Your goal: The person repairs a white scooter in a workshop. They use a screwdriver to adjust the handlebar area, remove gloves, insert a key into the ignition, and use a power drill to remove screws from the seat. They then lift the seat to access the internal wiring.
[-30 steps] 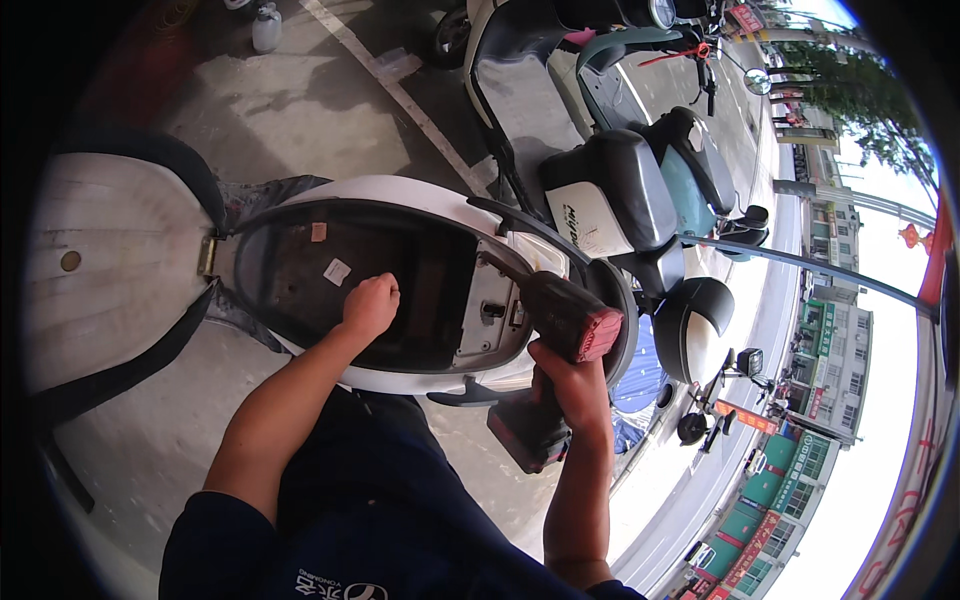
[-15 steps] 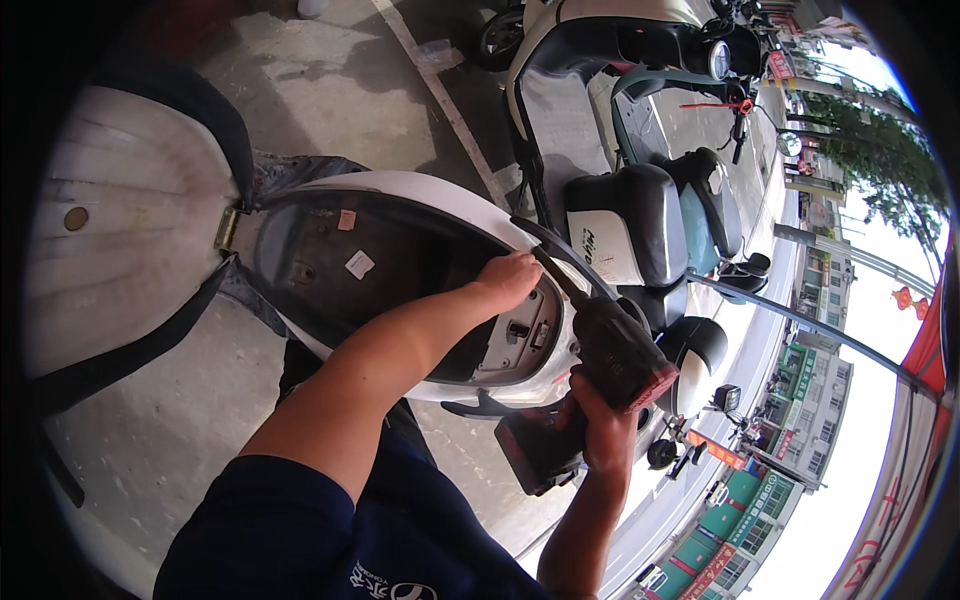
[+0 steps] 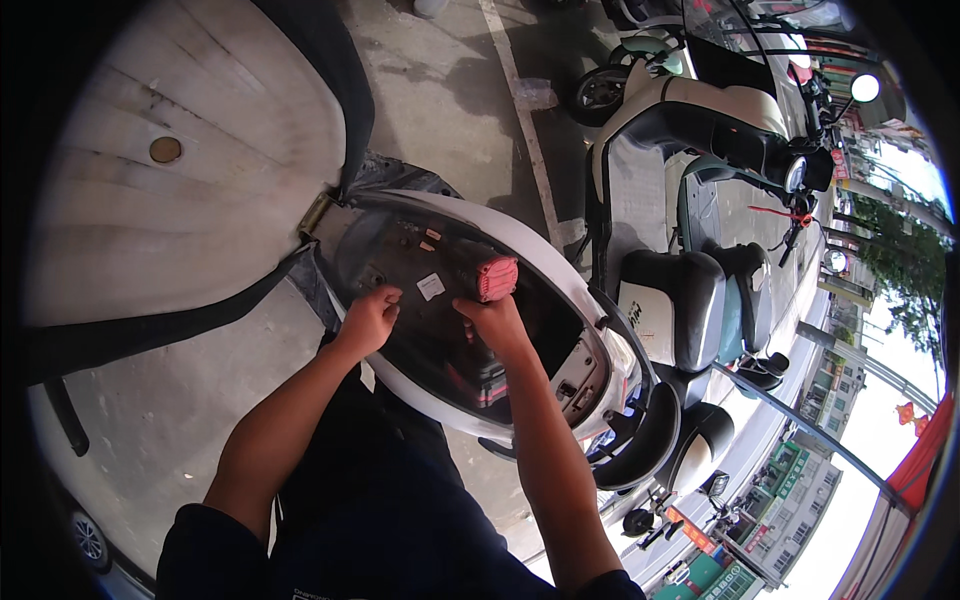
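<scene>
Leaning over a white scooter with the seat already swung up on its hinge and the under-seat compartment lying open, so getting access looking finished and the work down inside the tub looking only under way. Reaching in with both arms from the near side. Wrapping the right hand in a full, closed grip around a power tool, with its ribbed red end sticking up above the knuckles and its dark body pointing down toward the compartment floor, mostly hidden behind the hand. Curling the left hand half shut against the near wall of the tub, just beside the right; not being able to tell whether that grip is pinching anything small or merely bracing on the rim. Seeing little in the compartment itself: a dark moulded lining, a small white label stuck to the floor between the hands, a few smaller tags farther back, and something reddish low beside the tool, too shadowed to make out. Standing on grey pavement, with another parked scooter close alongside on the right.
</scene>
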The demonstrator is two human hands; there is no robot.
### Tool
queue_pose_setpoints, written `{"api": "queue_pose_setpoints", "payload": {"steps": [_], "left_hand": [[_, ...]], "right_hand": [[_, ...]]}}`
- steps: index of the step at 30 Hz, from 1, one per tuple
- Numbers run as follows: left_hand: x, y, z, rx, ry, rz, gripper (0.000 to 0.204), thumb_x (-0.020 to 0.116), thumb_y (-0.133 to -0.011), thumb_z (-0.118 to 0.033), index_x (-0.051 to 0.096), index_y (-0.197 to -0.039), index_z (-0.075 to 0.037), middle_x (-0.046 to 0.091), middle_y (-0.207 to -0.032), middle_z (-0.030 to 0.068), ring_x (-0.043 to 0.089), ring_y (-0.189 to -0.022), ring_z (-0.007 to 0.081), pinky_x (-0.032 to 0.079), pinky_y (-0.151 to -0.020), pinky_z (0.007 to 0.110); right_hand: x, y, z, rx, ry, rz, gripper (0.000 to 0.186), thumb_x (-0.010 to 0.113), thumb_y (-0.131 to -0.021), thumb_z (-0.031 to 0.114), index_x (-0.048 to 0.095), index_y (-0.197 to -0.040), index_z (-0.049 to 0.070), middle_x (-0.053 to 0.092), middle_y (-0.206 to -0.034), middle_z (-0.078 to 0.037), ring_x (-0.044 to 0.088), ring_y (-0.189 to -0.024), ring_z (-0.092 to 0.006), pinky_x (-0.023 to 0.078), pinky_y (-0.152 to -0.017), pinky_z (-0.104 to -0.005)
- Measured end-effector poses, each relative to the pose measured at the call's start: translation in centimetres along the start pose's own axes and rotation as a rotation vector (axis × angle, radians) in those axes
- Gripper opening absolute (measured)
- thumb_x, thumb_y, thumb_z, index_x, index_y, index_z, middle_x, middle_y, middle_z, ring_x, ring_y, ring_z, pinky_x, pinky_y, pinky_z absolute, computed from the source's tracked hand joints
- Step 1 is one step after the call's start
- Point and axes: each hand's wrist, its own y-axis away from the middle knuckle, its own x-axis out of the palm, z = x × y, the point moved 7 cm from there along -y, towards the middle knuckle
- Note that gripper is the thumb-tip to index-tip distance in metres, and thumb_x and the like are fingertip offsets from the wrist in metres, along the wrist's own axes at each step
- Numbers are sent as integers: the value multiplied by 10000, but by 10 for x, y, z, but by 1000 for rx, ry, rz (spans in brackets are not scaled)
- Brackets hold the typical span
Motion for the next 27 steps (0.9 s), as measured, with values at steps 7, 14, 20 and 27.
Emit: {"api": "queue_pose_setpoints", "payload": {"steps": [7, 14, 20, 27], "left_hand": [[-143, 117, 106, -596, 35, -169, 131, 543, -943, -116, 611, -974, -8, 659, -786, 74, 636, -681, 141, 522, -617, 281], [-159, 273, 221, -1091, 111, -142, 144, 600, -847, -158, 622, -856, -16, 660, -721, 101, 638, -607, 167, 515, -523, 313], [-151, 258, 195, -1100, 262, -81, 136, 608, -846, -161, 621, -872, -28, 634, -711, 70, 609, -586, 153, 480, -512, 290], [-171, 233, 175, -1018, 359, -200, 143, 602, -856, -169, 623, -877, -29, 652, -750, 69, 627, -632, 151, 490, -562, 285]], "right_hand": [[40, -54, -18, 125, 77, -19, 104, 662, -813, 68, 590, -821, -7, 552, -623, -57, 536, -481, -166, 424, -441, -320], [37, -68, -23, 93, 346, -129, 256, 700, -777, 225, 644, -836, -18, 684, -751, -166, 691, -649, -279, 529, -594, -382], [72, -42, 10, 14, 955, -186, 376, 625, -825, 322, 634, -1042, 14, 687, -971, -257, 665, -949, -416, 534, -815, -476], [66, -52, -2, -133, 861, -318, 210, 641, -809, 239, 670, -887, 47, 698, -829, -209, 701, -799, -363, 547, -686, -443]]}}
